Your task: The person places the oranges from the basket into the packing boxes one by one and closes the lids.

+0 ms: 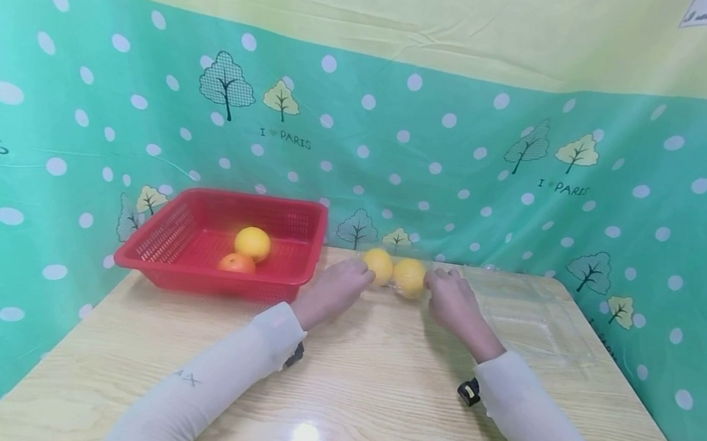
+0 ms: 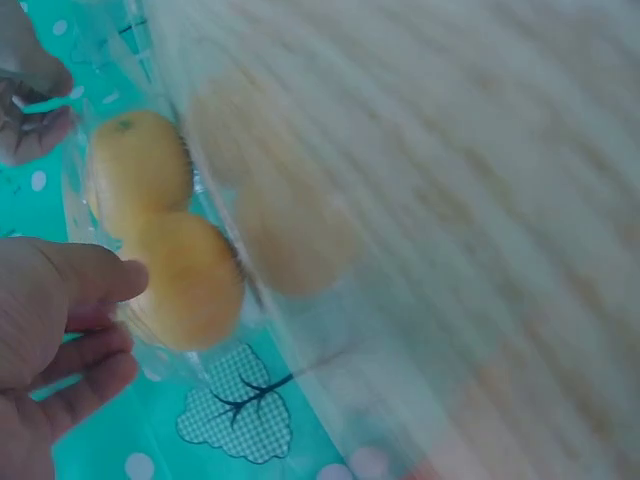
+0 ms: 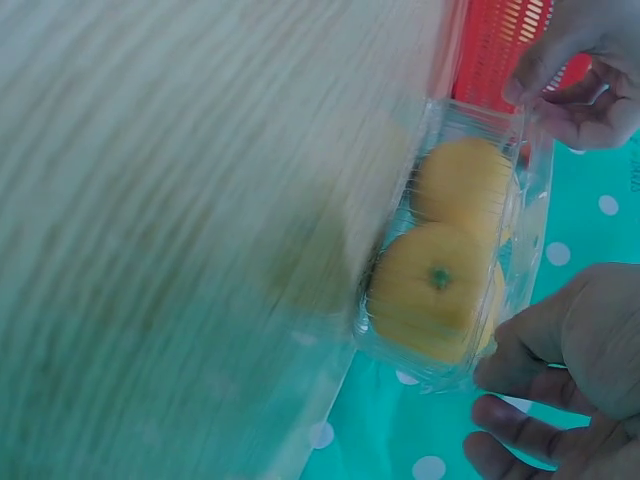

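Note:
Two oranges [image 1: 409,278] sit side by side in a clear plastic container [image 3: 440,120] at the far edge of the table. At its left end, my left hand [image 1: 339,285] pinches the container's rim between thumb and fingers. My right hand [image 1: 454,303] pinches the rim at the opposite end. The right wrist view shows the thumb and index finger of the right hand [image 3: 560,360] at the container's corner, the other fingers curled loosely below. In the left wrist view, the left hand [image 2: 60,340] has its thumb against the clear plastic beside the nearer orange [image 2: 190,285].
Left of the container stands a red perforated basket [image 1: 165,276] with a yellow-orange fruit [image 1: 252,244] and a redder one [image 1: 237,263] in it. More clear plastic containers [image 1: 522,324] lie at the right back of the wooden table [image 1: 372,381]. A green dotted cloth [image 1: 359,145] hangs behind.

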### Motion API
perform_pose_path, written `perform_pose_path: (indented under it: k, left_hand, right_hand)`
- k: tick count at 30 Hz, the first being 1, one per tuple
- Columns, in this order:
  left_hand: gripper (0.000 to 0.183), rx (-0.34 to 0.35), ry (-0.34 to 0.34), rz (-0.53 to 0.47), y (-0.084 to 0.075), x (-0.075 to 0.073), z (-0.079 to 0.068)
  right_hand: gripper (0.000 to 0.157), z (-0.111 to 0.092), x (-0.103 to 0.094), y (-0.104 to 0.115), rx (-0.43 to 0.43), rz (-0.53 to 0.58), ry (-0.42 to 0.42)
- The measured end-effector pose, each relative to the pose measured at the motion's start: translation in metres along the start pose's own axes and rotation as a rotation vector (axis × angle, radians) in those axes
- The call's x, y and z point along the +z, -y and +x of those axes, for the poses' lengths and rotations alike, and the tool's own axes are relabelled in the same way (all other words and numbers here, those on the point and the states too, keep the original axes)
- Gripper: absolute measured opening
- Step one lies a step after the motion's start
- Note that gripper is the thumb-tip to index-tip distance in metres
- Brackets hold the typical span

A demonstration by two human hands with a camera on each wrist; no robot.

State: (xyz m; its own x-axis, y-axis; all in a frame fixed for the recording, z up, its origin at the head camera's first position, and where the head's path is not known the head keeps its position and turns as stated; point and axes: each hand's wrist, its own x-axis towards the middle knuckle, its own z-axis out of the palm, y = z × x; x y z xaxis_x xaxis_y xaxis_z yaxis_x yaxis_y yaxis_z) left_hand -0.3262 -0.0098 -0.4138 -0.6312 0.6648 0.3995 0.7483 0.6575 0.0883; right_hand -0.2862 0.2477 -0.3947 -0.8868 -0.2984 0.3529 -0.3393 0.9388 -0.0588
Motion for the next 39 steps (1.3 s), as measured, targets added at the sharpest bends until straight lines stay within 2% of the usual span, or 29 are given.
perform_pose_path:
  k: [1,3,6,17,20,26,29,39]
  left_hand:
    - [0.006,0.020,0.003,0.043,0.001,0.000,0.000]
    - [0.015,0.111,-0.002,0.181,0.002,0.000,-0.001]
    - [0.019,0.150,0.009,0.256,0.002,-0.002,0.000]
    - [0.018,0.132,0.030,0.265,0.004,-0.003,0.003]
    - [0.019,0.126,0.034,0.267,0.004,-0.003,0.003]
    - [0.020,0.115,0.040,0.257,0.002,-0.006,0.001]
    - [0.020,0.108,0.035,0.249,0.001,-0.008,0.001]
    - [0.019,0.088,0.039,0.232,-0.001,-0.011,0.001]
  right_hand:
    - [0.028,0.000,0.000,0.000,-0.001,0.001,0.001]
    - [0.026,0.000,0.001,0.000,-0.010,0.005,0.003]
    - [0.022,0.001,0.003,0.000,-0.019,0.015,-0.002]
    - [0.025,0.002,0.006,0.002,-0.065,-0.016,-0.029]
    - [0.026,0.003,0.007,0.002,-0.102,-0.049,-0.041]
    - [0.018,0.004,0.008,-0.001,-0.218,-0.133,-0.076]
    - [0.021,0.004,0.009,-0.002,-0.260,-0.167,-0.079]
    - [0.023,0.003,0.012,-0.005,-0.303,-0.192,-0.077]
